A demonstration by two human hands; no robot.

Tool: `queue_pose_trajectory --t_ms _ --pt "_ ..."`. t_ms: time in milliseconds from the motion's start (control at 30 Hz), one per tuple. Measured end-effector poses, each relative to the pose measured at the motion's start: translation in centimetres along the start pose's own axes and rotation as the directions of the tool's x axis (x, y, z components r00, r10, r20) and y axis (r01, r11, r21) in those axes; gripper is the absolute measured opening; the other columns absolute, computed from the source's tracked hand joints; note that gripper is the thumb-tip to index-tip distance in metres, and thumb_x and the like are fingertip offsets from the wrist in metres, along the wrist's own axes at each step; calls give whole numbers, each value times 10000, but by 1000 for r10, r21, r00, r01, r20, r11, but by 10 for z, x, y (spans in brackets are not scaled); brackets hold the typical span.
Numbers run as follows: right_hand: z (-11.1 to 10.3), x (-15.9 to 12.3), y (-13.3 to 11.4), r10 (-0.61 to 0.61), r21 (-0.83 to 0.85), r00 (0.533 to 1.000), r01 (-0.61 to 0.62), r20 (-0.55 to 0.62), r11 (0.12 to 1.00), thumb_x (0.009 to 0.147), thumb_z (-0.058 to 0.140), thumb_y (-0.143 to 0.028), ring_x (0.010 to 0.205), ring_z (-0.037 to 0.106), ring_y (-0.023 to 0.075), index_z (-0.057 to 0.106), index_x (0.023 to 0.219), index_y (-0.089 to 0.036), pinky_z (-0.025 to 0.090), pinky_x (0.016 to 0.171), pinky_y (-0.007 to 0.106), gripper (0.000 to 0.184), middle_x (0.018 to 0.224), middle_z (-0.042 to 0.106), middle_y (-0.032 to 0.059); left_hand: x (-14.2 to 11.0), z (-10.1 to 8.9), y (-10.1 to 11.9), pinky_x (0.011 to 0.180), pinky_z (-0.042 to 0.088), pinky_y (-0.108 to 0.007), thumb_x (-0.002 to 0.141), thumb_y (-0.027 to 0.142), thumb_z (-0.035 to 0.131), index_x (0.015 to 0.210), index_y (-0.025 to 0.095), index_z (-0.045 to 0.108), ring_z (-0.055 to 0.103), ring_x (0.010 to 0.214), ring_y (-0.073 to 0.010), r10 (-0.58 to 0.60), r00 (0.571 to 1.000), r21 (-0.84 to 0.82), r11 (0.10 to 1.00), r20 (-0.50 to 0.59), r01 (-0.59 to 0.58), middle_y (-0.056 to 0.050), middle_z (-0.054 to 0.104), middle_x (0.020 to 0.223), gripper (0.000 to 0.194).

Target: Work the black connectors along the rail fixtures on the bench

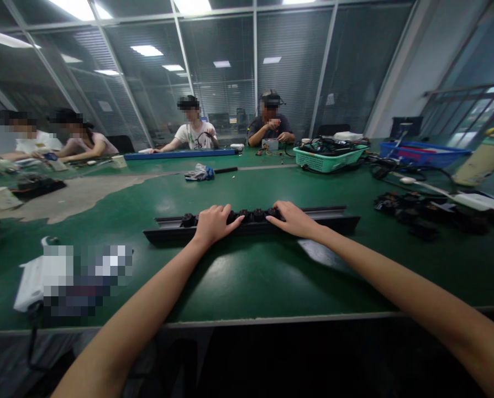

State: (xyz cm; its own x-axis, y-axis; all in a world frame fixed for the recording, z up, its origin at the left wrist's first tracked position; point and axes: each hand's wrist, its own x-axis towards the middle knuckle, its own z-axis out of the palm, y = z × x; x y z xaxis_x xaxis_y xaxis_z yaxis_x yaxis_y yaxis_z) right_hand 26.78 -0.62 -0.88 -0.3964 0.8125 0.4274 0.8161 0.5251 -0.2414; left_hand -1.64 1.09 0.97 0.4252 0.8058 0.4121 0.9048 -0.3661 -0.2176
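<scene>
Across the green workbench (pixel 247 287), both bare forearms reach forward from the near edge and angle inward, the left arm (pixel 139 309) coming from lower left and the right arm (pixel 400 293) from lower right. Palms face down. The left hand (pixel 216 224) and right hand (pixel 292 219) lie flat-topped over a long black rail (pixel 330 223), which sits crosswise on the table, mid-way across the near section. Neither hand closes around it: the fingers stay together and gently curved, draped over a row of round black knobs (pixel 245 215) along the rail, with the fingertips of each hand pointing toward the other. A narrow gap separates the two hands.

To the right of the rail lies a scattered heap of black parts (pixel 421 215). Farther right are a blue tray (pixel 421 152) and a cream bottle (pixel 483 163). Toward the far side, a green plastic basket (pixel 327 157) holds dark cables, and crumpled gloves (pixel 199 172) lie left of it. A pixelated object (pixel 73 279) sits at near left. Four co-workers are seated along the far and left sides, one in a white T-shirt (pixel 195 132) and one in a dark shirt (pixel 269 124) among them.
</scene>
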Motion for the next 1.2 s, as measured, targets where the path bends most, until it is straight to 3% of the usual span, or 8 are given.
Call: queue_pose_trajectory --t_ms 200,533,933,1200 --pt "11 4 7 102 100 990 -92 -100 991 963 610 -503 938 585 256 553 919 -221 435 807 360 291 964 648 93 0 2 0 660 401 -335 1018 722 288 1036 179 674 688 931 -308 -7 1000 -12 1000 -15 7 -154 743 1001 667" --pt "11 7 9 132 169 985 -112 -109 979 904 664 -474 821 536 217 479 808 -240 388 730 339 313 844 590 48 -1 3 0 657 394 -344 1016 732 269 1035 181 675 690 915 -309 -2 1000 -2 1000 -17 2 -150 743 990 685" --pt "12 2 -5 224 25 967 -223 -123 975 934 583 -458 845 575 250 525 891 -230 397 737 354 240 888 642 82 0 2 0 665 401 -345 1015 742 237 1032 182 669 684 929 -312 8 1000 1 1000 -17 -8 -151 739 983 708" --pt "16 0 -4 173 -74 962 -192 -209 979 939 540 -426 912 555 300 544 880 -225 452 812 417 210 945 642 138 0 2 0 697 422 -348 1010 737 260 1041 186 673 683 942 -314 2 1000 -23 1000 -9 -2 -162 742 993 689"
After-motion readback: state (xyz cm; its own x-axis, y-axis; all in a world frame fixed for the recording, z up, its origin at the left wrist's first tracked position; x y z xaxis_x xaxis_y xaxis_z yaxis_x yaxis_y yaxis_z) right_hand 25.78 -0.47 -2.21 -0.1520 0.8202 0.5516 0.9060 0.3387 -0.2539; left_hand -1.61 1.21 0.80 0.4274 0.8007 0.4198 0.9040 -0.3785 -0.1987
